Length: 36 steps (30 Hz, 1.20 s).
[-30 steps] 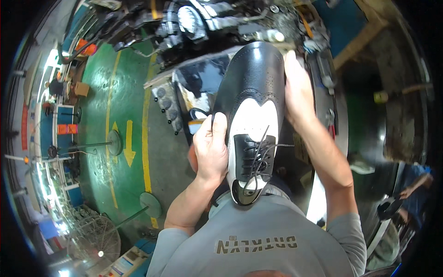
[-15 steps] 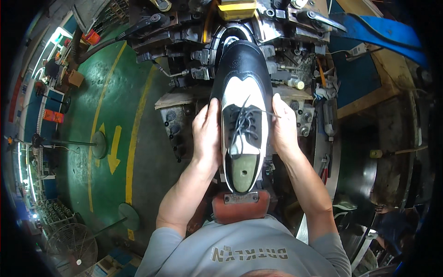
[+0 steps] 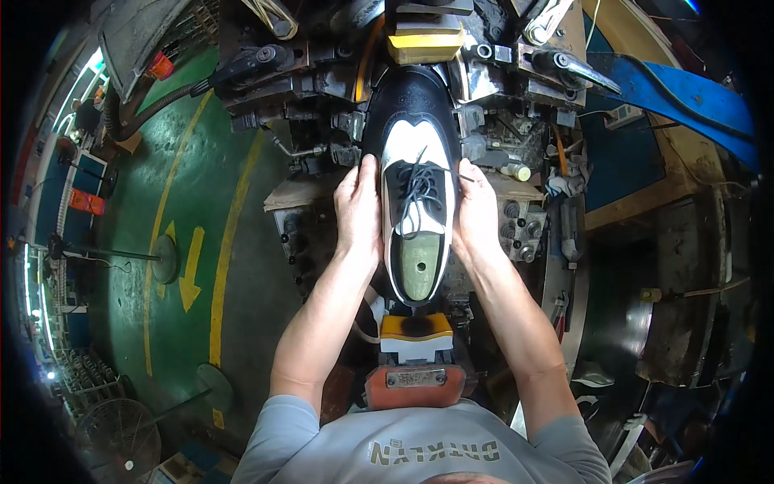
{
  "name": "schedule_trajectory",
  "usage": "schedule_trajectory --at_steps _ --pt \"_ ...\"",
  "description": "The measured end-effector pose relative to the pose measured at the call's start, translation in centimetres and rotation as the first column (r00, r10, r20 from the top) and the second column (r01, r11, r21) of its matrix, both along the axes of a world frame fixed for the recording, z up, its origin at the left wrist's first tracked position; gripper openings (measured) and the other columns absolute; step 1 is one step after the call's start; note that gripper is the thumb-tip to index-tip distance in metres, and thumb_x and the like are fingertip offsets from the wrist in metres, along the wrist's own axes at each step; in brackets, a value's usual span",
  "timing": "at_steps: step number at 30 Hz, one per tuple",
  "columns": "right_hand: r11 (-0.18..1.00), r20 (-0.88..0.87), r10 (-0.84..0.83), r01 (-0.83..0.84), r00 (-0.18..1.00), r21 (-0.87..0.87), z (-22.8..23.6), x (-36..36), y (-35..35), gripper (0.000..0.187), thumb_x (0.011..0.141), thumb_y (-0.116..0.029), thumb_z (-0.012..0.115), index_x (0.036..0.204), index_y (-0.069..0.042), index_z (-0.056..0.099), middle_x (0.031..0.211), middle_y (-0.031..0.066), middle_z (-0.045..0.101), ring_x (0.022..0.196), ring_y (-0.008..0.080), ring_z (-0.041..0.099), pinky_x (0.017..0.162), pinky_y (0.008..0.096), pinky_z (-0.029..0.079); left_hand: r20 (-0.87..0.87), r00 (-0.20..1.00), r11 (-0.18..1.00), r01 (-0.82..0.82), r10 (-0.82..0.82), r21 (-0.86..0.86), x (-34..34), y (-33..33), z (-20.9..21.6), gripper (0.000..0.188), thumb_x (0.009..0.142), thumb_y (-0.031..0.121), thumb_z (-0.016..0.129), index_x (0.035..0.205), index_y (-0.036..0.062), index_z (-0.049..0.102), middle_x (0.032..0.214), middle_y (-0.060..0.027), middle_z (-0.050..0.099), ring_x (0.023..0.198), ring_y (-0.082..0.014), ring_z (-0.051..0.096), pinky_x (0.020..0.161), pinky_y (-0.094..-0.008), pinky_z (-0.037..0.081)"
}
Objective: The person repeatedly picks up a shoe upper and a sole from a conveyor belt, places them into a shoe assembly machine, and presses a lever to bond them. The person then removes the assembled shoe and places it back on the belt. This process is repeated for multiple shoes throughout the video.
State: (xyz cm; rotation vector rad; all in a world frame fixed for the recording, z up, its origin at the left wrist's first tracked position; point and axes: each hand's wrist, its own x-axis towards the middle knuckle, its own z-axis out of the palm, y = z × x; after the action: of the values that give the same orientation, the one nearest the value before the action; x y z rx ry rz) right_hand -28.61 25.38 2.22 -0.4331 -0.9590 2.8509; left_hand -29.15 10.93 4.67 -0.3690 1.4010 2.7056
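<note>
A black and white lace-up shoe [image 3: 414, 137], with a green last [image 3: 421, 262] inside it, lies lengthwise between my hands. Its toe reaches into a shoe machine, under a yellow pad [image 3: 426, 47]. My left hand [image 3: 357, 206] presses along the shoe's left side, thumb upward. On the other side, my right hand [image 3: 477, 210] holds the shoe's right flank near the laces. The dark laces [image 3: 419, 189] are tied loosely over the tongue. Behind the heel, toward me, sits a yellow-topped block [image 3: 416, 326], apart from the shoe.
Metal clamps [image 3: 347, 125] flank the toe on both sides. A red-brown pad [image 3: 415, 387] with a metal plate is close to my body. A blue arm [image 3: 685, 101] stretches to the right. Pedestal fans [image 3: 121, 444] stand on the green floor [image 3: 121, 323] at left.
Both hands have pushed the shoe forward, its toe going further in under the yellow pad. The yellow-topped block behind the heel has come into sight.
</note>
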Motion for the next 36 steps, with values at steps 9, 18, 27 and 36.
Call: schedule_trajectory --at_steps 9,18,27,36 --pt "1.0 -0.009 -0.028 0.028 1.0 -0.011 0.8 0.2 -0.4 0.02 0.102 -0.021 0.051 0.1 -0.002 0.056 0.091 0.0063 0.063 0.079 0.0128 0.062 0.073 0.028 0.055 0.009 1.0 0.996 0.027 -0.028 0.082 -0.2 -0.2 0.8 0.031 0.103 0.028 0.05 0.108 -0.0009 0.062 0.095 -0.0046 0.065 0.08 -0.0116 0.062 0.073 -0.0266 0.053" --pt "0.989 0.046 0.069 -0.062 0.997 -0.133 0.2 0.1 -0.2 0.02 0.102 -0.021 0.052 0.104 -0.002 0.056 0.098 0.01 0.066 0.085 0.0176 0.065 0.077 0.0323 0.056 0.091 0.996 0.994 0.001 -0.011 0.111 -0.2 -0.1 0.0 0.035 0.103 0.03 0.049 0.11 -0.0017 0.062 0.1 -0.0076 0.067 0.085 -0.0147 0.064 0.076 -0.0293 0.054" --pt "0.992 -0.001 0.028 -0.028 1.0 -0.123 -1.6 -0.7 -0.3 0.021 0.1 -0.023 0.056 0.102 -0.002 0.058 0.096 0.0095 0.067 0.083 0.017 0.065 0.076 0.0315 0.056 0.165 0.986 0.995 -0.042 0.027 0.089 -0.6 0.2 -0.4 0.037 0.103 0.031 0.05 0.106 -0.0038 0.063 0.098 -0.0092 0.067 0.084 -0.017 0.065 0.076 -0.0316 0.054" --pt "0.996 -0.088 -0.084 0.082 0.993 -0.026 -4.0 -0.3 0.0 0.016 0.098 -0.017 0.057 0.103 -0.002 0.061 0.095 0.0075 0.068 0.083 0.015 0.066 0.073 0.0282 0.055 0.05 0.999 0.99 0.013 -0.02 0.143 0.9 0.3 -2.9 0.035 0.106 0.025 0.038 0.113 -0.0011 0.06 0.102 -0.0077 0.066 0.085 -0.0147 0.064 0.078 -0.0295 0.054"
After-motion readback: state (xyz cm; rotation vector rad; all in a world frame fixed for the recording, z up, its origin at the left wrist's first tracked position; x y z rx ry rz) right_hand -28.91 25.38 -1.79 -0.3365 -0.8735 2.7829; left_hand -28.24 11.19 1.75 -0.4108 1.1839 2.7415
